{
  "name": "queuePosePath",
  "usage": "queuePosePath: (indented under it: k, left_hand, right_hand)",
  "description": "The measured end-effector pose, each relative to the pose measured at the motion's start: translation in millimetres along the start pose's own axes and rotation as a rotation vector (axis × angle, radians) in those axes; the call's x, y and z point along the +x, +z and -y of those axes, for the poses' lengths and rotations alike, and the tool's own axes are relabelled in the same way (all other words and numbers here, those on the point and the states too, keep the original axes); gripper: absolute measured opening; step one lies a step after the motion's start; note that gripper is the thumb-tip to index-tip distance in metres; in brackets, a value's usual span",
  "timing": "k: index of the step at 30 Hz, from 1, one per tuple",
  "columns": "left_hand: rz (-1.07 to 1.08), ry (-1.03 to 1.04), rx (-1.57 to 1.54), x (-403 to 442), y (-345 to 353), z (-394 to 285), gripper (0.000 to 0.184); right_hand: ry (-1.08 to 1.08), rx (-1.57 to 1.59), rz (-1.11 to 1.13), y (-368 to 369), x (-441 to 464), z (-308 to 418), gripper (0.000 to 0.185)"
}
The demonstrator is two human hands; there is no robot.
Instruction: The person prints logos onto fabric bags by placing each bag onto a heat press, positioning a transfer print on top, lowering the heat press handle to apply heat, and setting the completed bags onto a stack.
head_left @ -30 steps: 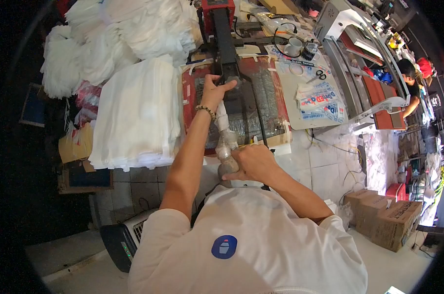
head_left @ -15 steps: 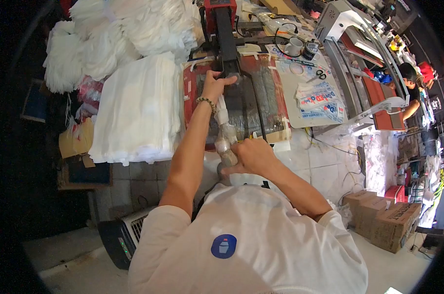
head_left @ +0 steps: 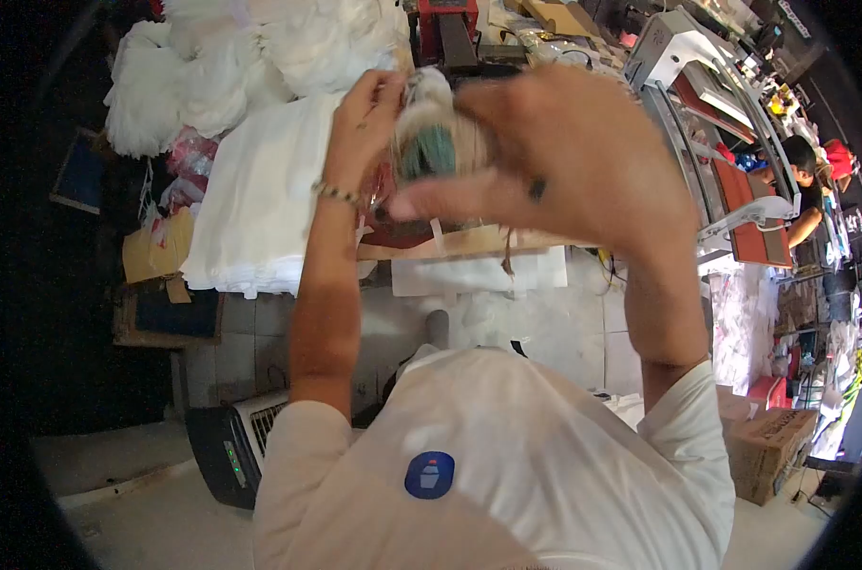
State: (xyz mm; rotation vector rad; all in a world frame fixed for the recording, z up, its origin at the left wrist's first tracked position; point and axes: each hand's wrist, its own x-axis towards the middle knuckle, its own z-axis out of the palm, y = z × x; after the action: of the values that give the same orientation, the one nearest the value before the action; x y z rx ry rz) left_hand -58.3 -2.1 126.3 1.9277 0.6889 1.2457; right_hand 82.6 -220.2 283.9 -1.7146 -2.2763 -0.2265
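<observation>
A wrapped press lever handle (head_left: 438,150) rises toward my head, its blurred greenish end facing me. My right hand (head_left: 564,142), large in view and smeared by motion, is wrapped round it from the right, with the thumb stretched across below. On the left side of the handle, my left hand (head_left: 364,119) has its fingers curled against it, their tips partly hidden; a beaded bracelet (head_left: 341,195) circles that wrist. Behind the hands lies the taped, reddish press bed (head_left: 402,233), mostly covered from sight. The red press head (head_left: 447,24) shows beyond.
A stack of white fabric or sheet bags (head_left: 260,199) lies left of the press, with white bundles (head_left: 203,85) behind. Another press machine (head_left: 678,85) stands right, a person (head_left: 802,171) beyond it. Cardboard boxes (head_left: 773,451) sit on the right floor; a black-and-white appliance (head_left: 227,456) stands lower left.
The lever handle has swung up and away from my body toward my head, carried by my right hand. My left hand has come back and left from the lever's far end.
</observation>
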Motion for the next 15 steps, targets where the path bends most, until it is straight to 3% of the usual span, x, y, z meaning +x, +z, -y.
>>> queuePosePath:
  k: [2, 4, 5, 7, 8, 11, 15]
  left_hand:
    - [0.003, -0.167, -0.169, -24, -25, -44, 0.035]
    - [0.069, -0.242, -0.097, -40, -35, -53, 0.036]
    - [0.138, -0.331, -0.029, -46, -39, -55, 0.038]
    - [0.313, -0.089, 0.292, -60, -41, -43, 0.040]
    - [0.309, -0.088, 0.293, -66, -38, -37, 0.040]
    - [0.454, -0.069, 0.331, -70, -24, -37, 0.042]
    - [0.497, -0.152, 0.366, -61, -17, -38, 0.034]
  right_hand:
    - [-0.015, -0.047, -0.023, -32, 20, -1, 0.053]
    - [0.087, -0.095, 0.189, -58, 40, -3, 0.087]
    - [0.081, -0.100, 0.182, -61, 47, -9, 0.087]
    - [0.039, -0.152, -0.036, -64, 58, -16, 0.085]
    - [0.035, -0.154, -0.038, -64, 59, -13, 0.085]
    - [0.195, -0.214, -0.344, -63, 61, 10, 0.086]
    - [0.085, -0.098, -0.165, -77, 79, -23, 0.085]
